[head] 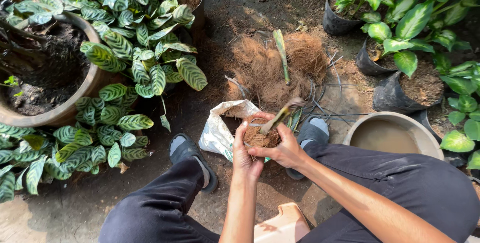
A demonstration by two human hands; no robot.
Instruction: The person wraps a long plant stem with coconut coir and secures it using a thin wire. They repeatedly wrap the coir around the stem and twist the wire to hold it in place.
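In the head view, a ball of brown fibre (pixel 261 137) is cupped between both hands, just above the knees, with a green cutting (pixel 280 116) sticking out of it up and to the right. The wrapping is probably best kept tight and even, with the stem held centred. The left hand (pixel 245 154) is curled closed around the ball's left side; the right hand (pixel 285 148) is closed over its right side, fingers pressed on the fibre. A loose fibre heap (pixel 270 70) lies beyond the hands, a white bag (pixel 220 130) just left.
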